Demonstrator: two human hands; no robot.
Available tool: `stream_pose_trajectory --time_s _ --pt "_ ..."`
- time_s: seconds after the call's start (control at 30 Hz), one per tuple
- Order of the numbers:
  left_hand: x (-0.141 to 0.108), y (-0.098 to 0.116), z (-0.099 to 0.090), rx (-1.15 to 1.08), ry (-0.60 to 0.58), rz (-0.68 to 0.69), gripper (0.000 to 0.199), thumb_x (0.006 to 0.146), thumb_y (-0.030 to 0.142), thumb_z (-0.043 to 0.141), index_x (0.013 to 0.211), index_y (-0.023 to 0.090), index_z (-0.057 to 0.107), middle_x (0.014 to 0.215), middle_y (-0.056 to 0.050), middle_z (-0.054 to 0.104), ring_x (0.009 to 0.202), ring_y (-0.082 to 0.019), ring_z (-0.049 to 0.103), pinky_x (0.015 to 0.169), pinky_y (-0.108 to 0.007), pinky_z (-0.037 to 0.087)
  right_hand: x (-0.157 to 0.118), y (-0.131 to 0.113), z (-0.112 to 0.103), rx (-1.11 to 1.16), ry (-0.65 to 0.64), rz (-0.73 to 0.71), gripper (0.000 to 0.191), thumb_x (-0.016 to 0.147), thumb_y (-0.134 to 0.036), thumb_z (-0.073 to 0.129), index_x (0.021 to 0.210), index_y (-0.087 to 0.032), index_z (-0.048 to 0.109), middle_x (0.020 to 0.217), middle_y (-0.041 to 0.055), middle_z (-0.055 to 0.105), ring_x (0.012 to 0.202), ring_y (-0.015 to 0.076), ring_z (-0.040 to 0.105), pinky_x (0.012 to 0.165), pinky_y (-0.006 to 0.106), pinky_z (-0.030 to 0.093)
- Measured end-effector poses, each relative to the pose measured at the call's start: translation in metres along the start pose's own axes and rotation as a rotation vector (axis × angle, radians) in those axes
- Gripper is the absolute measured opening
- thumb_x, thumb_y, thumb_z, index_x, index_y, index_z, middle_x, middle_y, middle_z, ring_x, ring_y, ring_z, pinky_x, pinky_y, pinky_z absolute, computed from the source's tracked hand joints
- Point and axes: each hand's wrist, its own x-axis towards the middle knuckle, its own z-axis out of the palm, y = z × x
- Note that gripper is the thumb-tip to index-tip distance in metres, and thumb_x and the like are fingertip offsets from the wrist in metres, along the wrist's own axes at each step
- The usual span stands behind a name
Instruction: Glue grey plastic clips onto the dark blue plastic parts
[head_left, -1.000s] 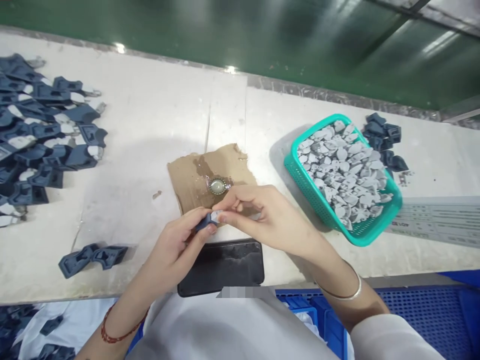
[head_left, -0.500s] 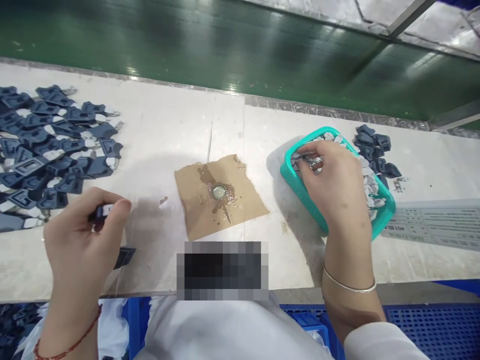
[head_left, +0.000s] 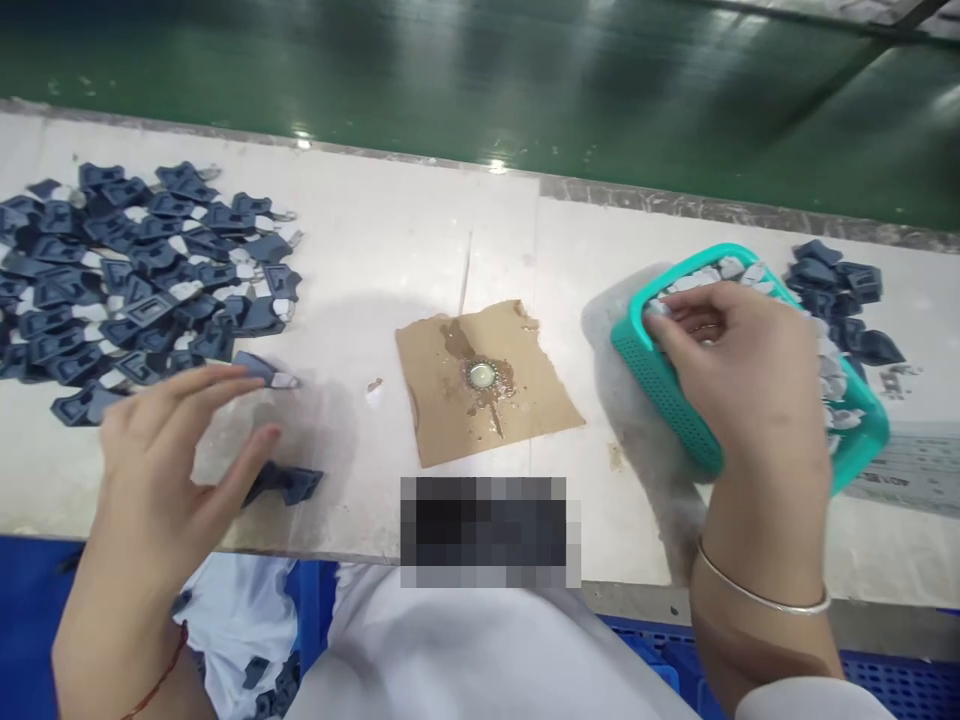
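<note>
My left hand [head_left: 180, 450] is over the left part of the table, thumb and fingers spread apart. By its fingertips lies a dark blue plastic part with a white tip [head_left: 259, 370], which it does not grip. Below the thumb is another dark blue plastic part [head_left: 289, 484]. My right hand [head_left: 750, 370] reaches into a teal plastic basket [head_left: 660, 395] holding many small whitish-grey pieces [head_left: 832, 375]. Its thumb and forefinger close on a small whitish-grey piece [head_left: 658, 309] at the basket's near left corner.
A brown cardboard piece [head_left: 439, 420] with a small round cup [head_left: 481, 375] and wet splashes lies mid-table. A heap of dark blue parts with white tips [head_left: 135, 270] spreads at left. Plain dark blue parts [head_left: 836, 290] and a printed sheet [head_left: 919, 465] lie at right.
My left hand has opened and let go of the dark blue part, which now lies by its fingertips. My right hand's fingers have drawn together in the basket. The view has shifted left.
</note>
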Motion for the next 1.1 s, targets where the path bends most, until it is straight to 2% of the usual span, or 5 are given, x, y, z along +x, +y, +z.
stream_pose_trajectory --time_s 0.2,0.33,0.47,0.8,1.1 --pt "-0.042 -0.008 -0.002 -0.069 -0.155 0.076 0.037 0.094 0.033 0.073 0.130 0.033 0.071 0.140 -0.006 0.069 0.124 -0.039 0.063 0.107 -0.054 0.043 -0.014 -0.002 0.005 0.357 0.205 -0.262 0.015 0.081 -0.021 0.079 0.096 -0.020 0.081 0.088 0.0078 0.079 0.072 0.0190 0.070 0.072 0.037 0.057" --pt "-0.047 -0.007 0.008 -0.070 -0.093 0.116 0.029 0.092 0.029 0.076 0.120 0.033 0.076 0.130 -0.003 0.076 0.115 -0.036 0.067 0.106 -0.053 0.045 -0.036 -0.025 0.014 0.763 -0.124 -0.276 0.017 0.088 -0.021 0.079 0.104 -0.023 0.081 0.084 0.0025 0.075 0.072 0.0142 0.067 0.068 0.031 0.053" --pt "-0.040 0.030 0.010 -0.332 0.046 -0.154 0.028 0.089 0.031 0.081 0.116 0.033 0.076 0.116 0.002 0.079 0.112 -0.029 0.069 0.105 -0.041 0.051 -0.048 -0.041 0.028 0.952 -0.400 -0.174 0.006 0.089 -0.022 0.080 0.095 -0.023 0.077 0.078 -0.0026 0.072 0.069 0.0104 0.065 0.066 0.024 0.053" --pt "-0.001 0.109 0.029 -1.248 -0.157 -0.674 0.018 0.091 0.036 0.079 0.106 0.025 0.077 0.113 -0.006 0.077 0.083 -0.019 0.076 0.076 -0.030 0.064 -0.051 -0.045 0.052 0.637 -0.437 -0.440 0.010 0.102 -0.021 0.064 0.096 -0.021 0.072 0.091 0.0018 0.078 0.081 0.0148 0.070 0.074 0.029 0.054" --pt "0.005 0.104 0.049 -1.467 -0.282 -0.512 0.022 0.092 0.038 0.081 0.112 0.029 0.079 0.104 -0.002 0.079 0.092 -0.017 0.078 0.081 -0.023 0.063 -0.051 -0.046 0.057 0.271 -0.397 -0.840 0.015 0.107 -0.019 0.052 0.099 -0.021 0.064 0.096 0.0059 0.076 0.089 0.0211 0.068 0.079 0.035 0.053"
